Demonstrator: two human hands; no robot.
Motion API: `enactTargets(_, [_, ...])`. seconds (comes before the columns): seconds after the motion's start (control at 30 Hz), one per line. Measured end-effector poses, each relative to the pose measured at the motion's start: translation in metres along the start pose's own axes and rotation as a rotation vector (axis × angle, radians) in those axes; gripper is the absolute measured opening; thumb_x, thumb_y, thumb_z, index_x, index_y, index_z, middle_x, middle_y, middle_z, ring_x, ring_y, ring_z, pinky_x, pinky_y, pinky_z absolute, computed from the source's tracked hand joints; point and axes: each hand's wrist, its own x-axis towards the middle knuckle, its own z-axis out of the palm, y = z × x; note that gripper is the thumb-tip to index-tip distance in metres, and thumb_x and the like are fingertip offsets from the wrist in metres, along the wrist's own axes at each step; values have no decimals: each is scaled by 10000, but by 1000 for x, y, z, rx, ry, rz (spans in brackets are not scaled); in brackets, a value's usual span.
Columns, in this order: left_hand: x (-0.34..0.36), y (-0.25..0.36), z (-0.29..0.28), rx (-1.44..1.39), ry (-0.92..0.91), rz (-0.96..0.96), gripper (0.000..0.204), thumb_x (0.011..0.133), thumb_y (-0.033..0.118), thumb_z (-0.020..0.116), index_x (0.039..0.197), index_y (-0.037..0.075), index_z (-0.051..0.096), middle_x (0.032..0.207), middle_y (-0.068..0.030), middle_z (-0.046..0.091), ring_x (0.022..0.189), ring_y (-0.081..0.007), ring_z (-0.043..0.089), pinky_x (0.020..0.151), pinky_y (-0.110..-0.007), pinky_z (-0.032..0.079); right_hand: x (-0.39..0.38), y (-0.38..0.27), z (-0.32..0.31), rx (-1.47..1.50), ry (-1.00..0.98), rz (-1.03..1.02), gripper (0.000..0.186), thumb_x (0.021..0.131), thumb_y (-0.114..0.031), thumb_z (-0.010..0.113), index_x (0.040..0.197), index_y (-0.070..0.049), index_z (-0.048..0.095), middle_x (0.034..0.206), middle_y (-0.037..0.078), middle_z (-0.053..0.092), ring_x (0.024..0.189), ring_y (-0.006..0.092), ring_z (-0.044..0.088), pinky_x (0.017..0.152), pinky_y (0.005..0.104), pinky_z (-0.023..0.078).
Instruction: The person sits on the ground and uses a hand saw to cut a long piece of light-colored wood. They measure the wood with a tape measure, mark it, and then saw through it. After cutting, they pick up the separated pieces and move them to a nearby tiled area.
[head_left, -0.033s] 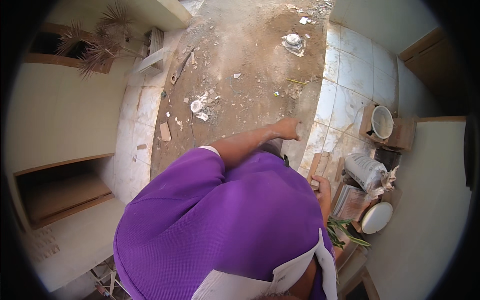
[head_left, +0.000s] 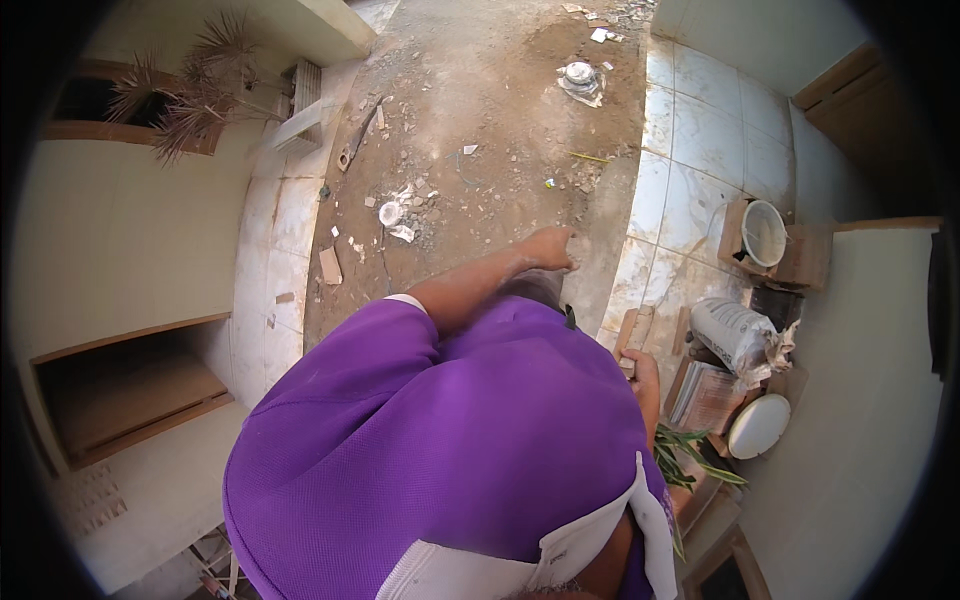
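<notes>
My left hand [head_left: 546, 248] reaches out in front of my purple shirt, over the dusty ground beside the tiled strip. Its fingers curl downward, and what they hold, if anything, is hidden. At my right side, my right hand [head_left: 643, 372] is closed around the near end of narrow flat strips [head_left: 634, 330], tan and beige, maybe wood or cut tile. The thumb lies across their end. These strips reach forward over the tiles, next to a plastic sack [head_left: 733, 330]. My shirt hides part of the right forearm.
Dirty white tiles [head_left: 690, 195] run along the right. There stand a white bucket [head_left: 763, 238], cardboard boxes [head_left: 803, 258], a stack of tiles [head_left: 702, 395], a round white lid [head_left: 759, 426] and a green plant [head_left: 685, 460]. Rubble and a white round object [head_left: 391, 213] lie on the ground [head_left: 470, 110].
My left hand has shifted slightly left and up in the picture. My right hand keeps its hold on the strips. The whole view has moved a little.
</notes>
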Motion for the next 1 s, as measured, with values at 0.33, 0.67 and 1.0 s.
enactTargets(0.33, [-223,-282,-8,-148,-285,-1106,547,818,357,758,1172,-31,606,986,-205,697,907,-313,675,760,-423,553,-25,43,-34,-230,403,126,599,650,-114,772,1200,22,579,1180,224,550,893,336,595,652,491,497])
enactTargets(0.67, [-127,-210,-54,-425,-41,-689,618,878,290,739,1364,-1,494,1028,-143,688,742,-207,667,656,-338,538,5,-5,-74,-705,618,18,314,690,-98,743,955,66,706,949,224,708,787,315,711,681,404,562])
enactTargets(1.0, [-187,-238,-89,-378,39,-813,580,874,286,730,1322,-20,524,1030,-142,687,724,-244,673,588,-353,519,15,-45,-93,-888,835,-210,426,820,-107,637,1232,-1,605,1178,242,658,1130,357,639,912,427,523])
